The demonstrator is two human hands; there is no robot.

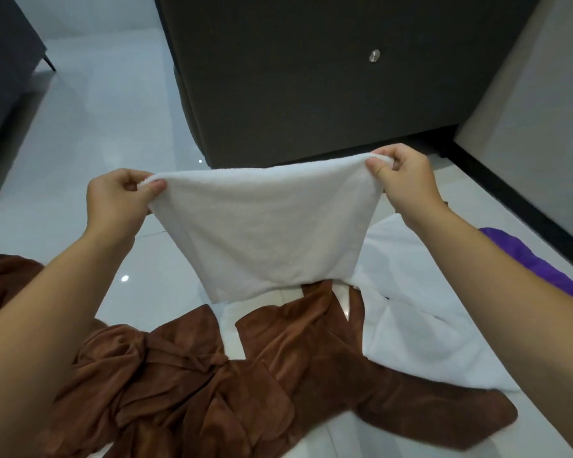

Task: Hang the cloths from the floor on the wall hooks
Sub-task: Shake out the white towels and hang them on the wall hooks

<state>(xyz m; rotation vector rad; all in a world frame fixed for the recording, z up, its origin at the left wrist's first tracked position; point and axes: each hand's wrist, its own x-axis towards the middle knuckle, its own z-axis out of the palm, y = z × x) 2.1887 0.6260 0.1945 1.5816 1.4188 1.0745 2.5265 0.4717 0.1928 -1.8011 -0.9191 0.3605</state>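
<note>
White cloth was stretched out mid-frame, left hand and right hand each pinching a top corner. Hook on the dark panel at upper right was bare, so nothing looked hung yet; brown cloths, another white one and a purple one lay on the floor

No text or label seems readable anywhere.

Two hands: left hand, right hand. Two white cloths: held cloth, floor cloth. One purple cloth. One hook. Brown cloths lie tangled, so their number is unclear.
</note>
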